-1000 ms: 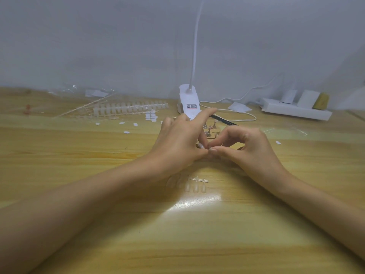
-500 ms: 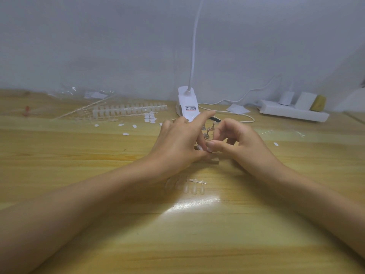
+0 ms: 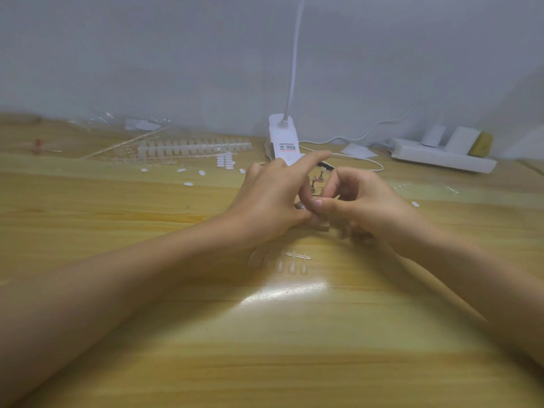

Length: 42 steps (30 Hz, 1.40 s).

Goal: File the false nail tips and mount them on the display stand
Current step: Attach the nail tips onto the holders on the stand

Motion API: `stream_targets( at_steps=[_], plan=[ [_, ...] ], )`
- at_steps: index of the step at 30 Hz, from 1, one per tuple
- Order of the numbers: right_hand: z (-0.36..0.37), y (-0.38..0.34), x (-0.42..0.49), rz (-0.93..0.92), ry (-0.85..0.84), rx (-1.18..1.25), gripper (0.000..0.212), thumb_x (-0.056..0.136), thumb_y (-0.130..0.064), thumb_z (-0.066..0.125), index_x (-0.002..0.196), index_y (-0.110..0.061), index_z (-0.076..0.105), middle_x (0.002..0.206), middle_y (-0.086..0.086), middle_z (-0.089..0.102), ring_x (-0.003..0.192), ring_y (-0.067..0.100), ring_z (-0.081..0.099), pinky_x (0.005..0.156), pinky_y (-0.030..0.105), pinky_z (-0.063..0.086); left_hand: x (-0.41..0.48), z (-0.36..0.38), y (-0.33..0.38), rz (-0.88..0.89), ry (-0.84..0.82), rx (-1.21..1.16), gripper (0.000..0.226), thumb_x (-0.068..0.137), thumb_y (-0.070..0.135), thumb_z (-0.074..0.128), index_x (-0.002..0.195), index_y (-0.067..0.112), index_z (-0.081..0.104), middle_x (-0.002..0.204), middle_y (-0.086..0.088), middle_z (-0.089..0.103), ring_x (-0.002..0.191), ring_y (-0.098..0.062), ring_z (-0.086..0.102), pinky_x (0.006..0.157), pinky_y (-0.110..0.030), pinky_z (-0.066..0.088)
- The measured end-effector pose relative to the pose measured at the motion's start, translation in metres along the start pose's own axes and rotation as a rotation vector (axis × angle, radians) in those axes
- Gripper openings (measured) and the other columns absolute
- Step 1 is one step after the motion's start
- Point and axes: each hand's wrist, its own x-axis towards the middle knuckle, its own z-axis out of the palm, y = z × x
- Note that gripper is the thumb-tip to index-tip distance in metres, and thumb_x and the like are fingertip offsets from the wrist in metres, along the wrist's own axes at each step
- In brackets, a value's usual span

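My left hand (image 3: 270, 198) and my right hand (image 3: 362, 201) meet over the middle of the wooden table (image 3: 147, 219). Between their fingertips they pinch a small clear nail tip (image 3: 300, 205), mostly hidden by the fingers. Just behind the hands stands the display stand (image 3: 316, 181) with small pegs; its wooden base edge (image 3: 322, 228) shows under my right hand. A short strip of clear nail tips (image 3: 290, 262) lies on the table in front of the hands.
Racks of nail tips (image 3: 194, 147) and white adhesive tabs (image 3: 225, 163) lie at the back left. A white clip lamp (image 3: 284, 142) stands behind the hands, its cable running right to a white power strip (image 3: 441, 156). A small red object (image 3: 37, 144) sits far left.
Both hands have shifted slightly away from me toward the stand while keeping their fingertips together. My right hand's fingers curl more over the pinch.
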Motion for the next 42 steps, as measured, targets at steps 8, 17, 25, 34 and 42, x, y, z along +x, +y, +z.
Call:
stream_targets(
  at_steps=[8, 17, 25, 34, 42],
  plan=[
    [-0.007, -0.008, 0.008, 0.117, -0.116, -0.026, 0.026, 0.091, -0.02, 0.071, 0.076, -0.013, 0.05, 0.063, 0.008, 0.066, 0.04, 0.014, 0.038, 0.035, 0.014, 0.02, 0.002, -0.003, 0.001, 0.001, -0.019, 0.044, 0.083, 0.08, 0.037, 0.078, 0.149, 0.037, 0.031, 0.084, 0.022, 0.067, 0.1, -0.004, 0.043, 0.087, -0.03, 0.025],
    [-0.01, -0.007, 0.007, 0.135, -0.11, 0.066, 0.02, 0.093, -0.019, 0.067, 0.083, -0.012, 0.052, 0.067, -0.003, 0.068, 0.047, 0.008, 0.047, 0.036, 0.017, 0.022, 0.002, -0.002, 0.0, 0.013, -0.017, 0.039, 0.083, 0.077, 0.042, 0.078, 0.147, 0.038, 0.033, 0.077, 0.027, 0.064, 0.092, -0.001, 0.038, 0.075, -0.027, 0.017],
    [-0.015, -0.01, -0.001, -0.046, -0.073, -0.113, 0.011, 0.081, -0.01, 0.079, 0.082, -0.017, 0.071, 0.08, -0.001, 0.071, 0.045, 0.009, 0.049, 0.037, 0.016, 0.031, 0.002, -0.001, -0.003, 0.016, -0.014, 0.05, 0.082, 0.078, 0.044, 0.077, 0.146, 0.04, 0.032, 0.08, 0.024, 0.067, 0.089, 0.0, 0.035, 0.077, -0.027, 0.017],
    [-0.01, -0.005, -0.005, -0.114, -0.023, -0.144, 0.017, 0.078, -0.001, 0.079, 0.078, -0.016, 0.072, 0.079, 0.003, 0.073, 0.044, 0.01, 0.05, 0.041, 0.012, 0.036, 0.002, -0.001, -0.003, 0.018, -0.005, 0.077, 0.079, 0.081, 0.039, 0.076, 0.146, 0.039, 0.032, 0.079, 0.024, 0.067, 0.087, -0.001, 0.034, 0.073, -0.03, 0.016],
    [-0.009, -0.006, -0.004, -0.128, -0.018, -0.134, 0.015, 0.078, 0.002, 0.079, 0.078, -0.013, 0.073, 0.075, 0.001, 0.073, 0.044, 0.01, 0.049, 0.041, 0.011, 0.036, 0.002, -0.001, -0.003, 0.022, -0.001, 0.077, 0.078, 0.08, 0.042, 0.076, 0.145, 0.039, 0.035, 0.08, 0.024, 0.067, 0.087, -0.001, 0.035, 0.074, -0.029, 0.018]
  ],
)
